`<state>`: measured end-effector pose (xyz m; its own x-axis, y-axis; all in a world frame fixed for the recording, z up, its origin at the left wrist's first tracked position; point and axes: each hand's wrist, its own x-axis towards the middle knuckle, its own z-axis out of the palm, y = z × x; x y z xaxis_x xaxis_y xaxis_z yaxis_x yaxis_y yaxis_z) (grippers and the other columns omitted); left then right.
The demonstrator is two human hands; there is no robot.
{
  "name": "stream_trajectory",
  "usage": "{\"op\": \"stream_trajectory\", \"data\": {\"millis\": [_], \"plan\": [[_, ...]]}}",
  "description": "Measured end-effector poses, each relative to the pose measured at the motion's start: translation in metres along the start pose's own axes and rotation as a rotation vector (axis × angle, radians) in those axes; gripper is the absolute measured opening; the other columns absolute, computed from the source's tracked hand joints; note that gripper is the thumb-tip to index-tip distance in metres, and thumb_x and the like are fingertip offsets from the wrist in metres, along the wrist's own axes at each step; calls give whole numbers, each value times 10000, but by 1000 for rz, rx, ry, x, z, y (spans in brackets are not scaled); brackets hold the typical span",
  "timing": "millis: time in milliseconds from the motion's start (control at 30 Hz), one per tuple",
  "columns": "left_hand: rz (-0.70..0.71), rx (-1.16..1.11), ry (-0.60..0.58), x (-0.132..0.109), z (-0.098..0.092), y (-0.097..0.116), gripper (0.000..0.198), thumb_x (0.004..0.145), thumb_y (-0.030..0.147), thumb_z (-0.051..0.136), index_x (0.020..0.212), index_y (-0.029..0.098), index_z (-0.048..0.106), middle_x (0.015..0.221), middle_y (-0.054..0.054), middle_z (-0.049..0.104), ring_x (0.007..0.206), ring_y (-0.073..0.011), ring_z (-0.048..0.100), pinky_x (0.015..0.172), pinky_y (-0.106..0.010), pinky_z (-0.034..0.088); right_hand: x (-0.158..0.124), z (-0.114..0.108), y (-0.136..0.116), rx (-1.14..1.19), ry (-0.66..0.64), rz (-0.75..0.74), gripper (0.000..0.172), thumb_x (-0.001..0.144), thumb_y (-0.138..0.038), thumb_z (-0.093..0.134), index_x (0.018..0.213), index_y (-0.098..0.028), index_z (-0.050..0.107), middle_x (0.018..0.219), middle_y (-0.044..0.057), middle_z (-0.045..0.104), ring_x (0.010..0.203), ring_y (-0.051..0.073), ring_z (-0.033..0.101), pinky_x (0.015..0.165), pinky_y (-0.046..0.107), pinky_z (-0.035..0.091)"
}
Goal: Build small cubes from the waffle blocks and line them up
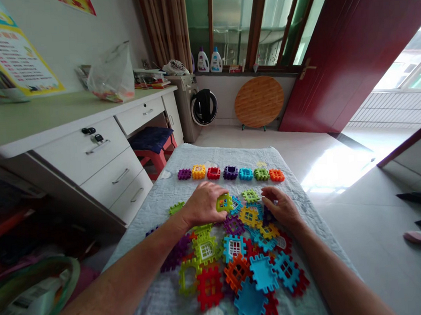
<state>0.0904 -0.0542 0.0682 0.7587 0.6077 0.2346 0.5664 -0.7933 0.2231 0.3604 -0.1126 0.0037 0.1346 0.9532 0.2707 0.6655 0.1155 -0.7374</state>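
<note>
Left hand: the left hand (205, 202) gripped a yellow-green block (224, 203) between thumb and fingers, the grip narrowed to its width.
Block position: held over the near side of the row, at the far edge of the loose pieces (233, 248).
Right hand: the right hand (285, 209) was at the right of the pile, fingers curled, beside a dark blue piece (267, 215); whether it gripped that piece could not be told.
Between hands: a light green piece (250, 196) lay flat, near a yellow lattice piece (249, 216).
Row: seven blocks stood spaced in line, left to right: purple (184, 174), yellow (199, 171), red (213, 173), dark blue (230, 172), light blue (245, 174), green (261, 174), orange (277, 175).
Pile: panels of several colours overlapped, nearer the person than the row.
Surface: a pale cloth (213, 152) lay under all pieces.
Surroundings: a desk (63, 109) stood at left; a round wooden board (259, 102) leaned below the window.
</note>
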Motion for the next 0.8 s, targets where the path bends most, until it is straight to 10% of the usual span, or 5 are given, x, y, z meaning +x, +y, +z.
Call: {"op": "stream_trajectory", "data": {"millis": [367, 800], "plan": [[-517, 201, -8, -58, -29, -192, 535, 634, 409, 579, 1109, 166, 614, 1041, -61, 674, 941, -240, 599, 874, -285, 432, 0, 0, -1, -42, -2, 8, 283, 775, -325, 548, 1022, -197, 598, 933, 55, 689, 834, 194, 649, 802, 353, 510], [-447, 210, -374, -10, -25, -234, 654, 564, 329, 568, 1187, 129, 564, 1152, -91, 613, 1014, -241, 578, 873, -238, 421, -1, 0, 0, -71, -3, 22, 289, 779, -336, 548, 1031, -204, 600, 941, 53, 694, 839, 200, 653, 784, 347, 512]]}}
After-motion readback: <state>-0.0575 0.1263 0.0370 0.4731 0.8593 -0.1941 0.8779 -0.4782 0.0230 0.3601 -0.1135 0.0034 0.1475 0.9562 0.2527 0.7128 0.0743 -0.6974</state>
